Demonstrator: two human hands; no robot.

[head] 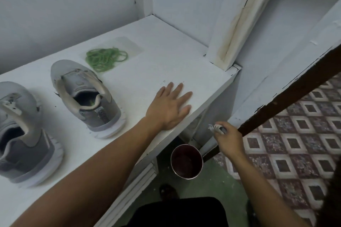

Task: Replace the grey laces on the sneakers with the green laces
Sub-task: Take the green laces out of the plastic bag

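Two grey sneakers stand on a white shelf, heels toward me: one in the middle and one at the left edge. No laces show in either. A loose bundle of green laces lies beyond the middle sneaker, partly on a clear plastic bag. My left hand rests flat on the shelf near its front edge, fingers straight. My right hand hangs off the shelf's right end and grips a small grey bundle, apparently the grey laces, above a metal cup.
A round metal cup stands on the floor below the shelf's front corner. White walls and a worn white post close in the shelf's back and right. A dark wooden bar crosses diagonally over patterned floor tiles.
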